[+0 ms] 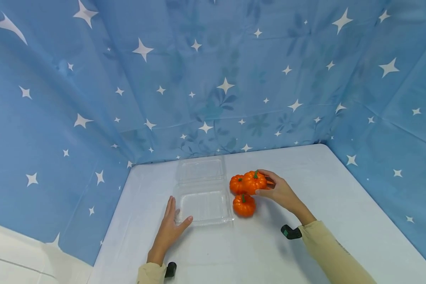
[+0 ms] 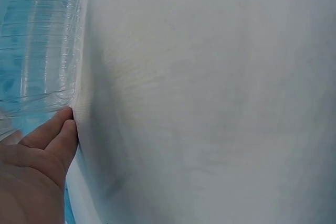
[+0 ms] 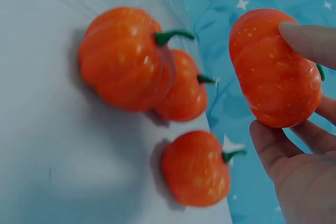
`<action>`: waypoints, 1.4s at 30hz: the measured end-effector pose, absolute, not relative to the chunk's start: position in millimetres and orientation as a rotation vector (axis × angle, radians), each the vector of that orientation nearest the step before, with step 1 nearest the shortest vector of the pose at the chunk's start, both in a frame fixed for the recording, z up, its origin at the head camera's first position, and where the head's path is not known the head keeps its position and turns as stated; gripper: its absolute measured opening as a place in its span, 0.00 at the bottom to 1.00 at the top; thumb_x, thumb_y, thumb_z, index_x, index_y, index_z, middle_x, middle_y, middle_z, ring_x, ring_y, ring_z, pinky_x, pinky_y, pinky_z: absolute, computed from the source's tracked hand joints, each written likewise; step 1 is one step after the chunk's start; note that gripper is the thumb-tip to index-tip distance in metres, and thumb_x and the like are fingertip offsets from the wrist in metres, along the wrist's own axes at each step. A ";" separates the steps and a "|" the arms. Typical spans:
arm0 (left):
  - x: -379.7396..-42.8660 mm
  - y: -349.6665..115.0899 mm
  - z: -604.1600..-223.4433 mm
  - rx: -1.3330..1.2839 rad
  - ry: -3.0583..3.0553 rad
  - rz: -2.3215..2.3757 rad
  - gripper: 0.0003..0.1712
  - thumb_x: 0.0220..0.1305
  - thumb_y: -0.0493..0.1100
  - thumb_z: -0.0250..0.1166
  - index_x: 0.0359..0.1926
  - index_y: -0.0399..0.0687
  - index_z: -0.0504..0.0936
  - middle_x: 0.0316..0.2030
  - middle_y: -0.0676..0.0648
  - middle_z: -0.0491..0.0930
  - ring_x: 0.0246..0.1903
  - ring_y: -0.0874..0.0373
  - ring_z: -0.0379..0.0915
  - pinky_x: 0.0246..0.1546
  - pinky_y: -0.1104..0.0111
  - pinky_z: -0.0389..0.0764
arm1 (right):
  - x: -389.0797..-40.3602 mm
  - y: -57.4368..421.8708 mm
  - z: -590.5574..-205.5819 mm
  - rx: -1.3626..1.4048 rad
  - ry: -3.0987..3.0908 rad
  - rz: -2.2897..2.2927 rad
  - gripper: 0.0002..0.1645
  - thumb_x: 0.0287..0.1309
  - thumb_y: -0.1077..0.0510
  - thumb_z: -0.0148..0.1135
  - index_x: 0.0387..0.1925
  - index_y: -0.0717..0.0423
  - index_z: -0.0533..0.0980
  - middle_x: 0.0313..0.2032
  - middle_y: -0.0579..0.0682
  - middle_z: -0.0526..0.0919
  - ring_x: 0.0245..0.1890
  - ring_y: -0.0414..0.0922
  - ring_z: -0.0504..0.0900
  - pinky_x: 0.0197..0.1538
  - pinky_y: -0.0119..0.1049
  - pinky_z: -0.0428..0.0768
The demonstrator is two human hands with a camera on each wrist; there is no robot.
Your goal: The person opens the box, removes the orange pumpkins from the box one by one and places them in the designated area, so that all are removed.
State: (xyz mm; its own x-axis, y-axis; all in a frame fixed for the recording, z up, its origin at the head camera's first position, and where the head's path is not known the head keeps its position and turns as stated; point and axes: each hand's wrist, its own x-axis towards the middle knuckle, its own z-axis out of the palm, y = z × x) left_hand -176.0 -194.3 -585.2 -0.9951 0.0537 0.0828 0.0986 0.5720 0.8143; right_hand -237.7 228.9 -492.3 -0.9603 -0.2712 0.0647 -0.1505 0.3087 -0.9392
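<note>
In the head view my right hand grips an orange toy pumpkin with a green stem. The right wrist view shows this held pumpkin raised between thumb and fingers. Three more pumpkins stand on the table: a front one, one at the back left and a third one, mostly hidden behind the right hand in the head view. Beside the left edge of a clear plastic clamshell box is my left hand, fingers extended, fingertips at the box's edge in the left wrist view.
The box's clear lid lies folded back toward the rear of the white table. Blue star-patterned cloth hangs behind the table and along both sides. Dark wrist-camera pieces show near the sleeves.
</note>
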 end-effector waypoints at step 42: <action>-169.9 -192.5 -578.5 -0.121 -2.716 -1.385 0.65 0.68 0.62 0.73 0.86 0.37 0.43 0.86 0.37 0.35 0.72 0.34 0.67 0.74 0.37 0.60 | -219.4 261.8 -568.8 -0.254 2.524 -1.621 0.46 0.65 0.64 0.73 0.79 0.68 0.61 0.76 0.74 0.62 0.74 0.71 0.66 0.73 0.62 0.68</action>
State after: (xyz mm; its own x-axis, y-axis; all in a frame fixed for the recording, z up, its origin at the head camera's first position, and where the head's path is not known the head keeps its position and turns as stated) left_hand -169.9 -192.5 -578.5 -0.9928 0.0297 0.1161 0.1114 0.5857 0.8028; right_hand -219.4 261.8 -568.8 -0.9772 -0.2115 -0.0191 -0.0706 0.4082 -0.9101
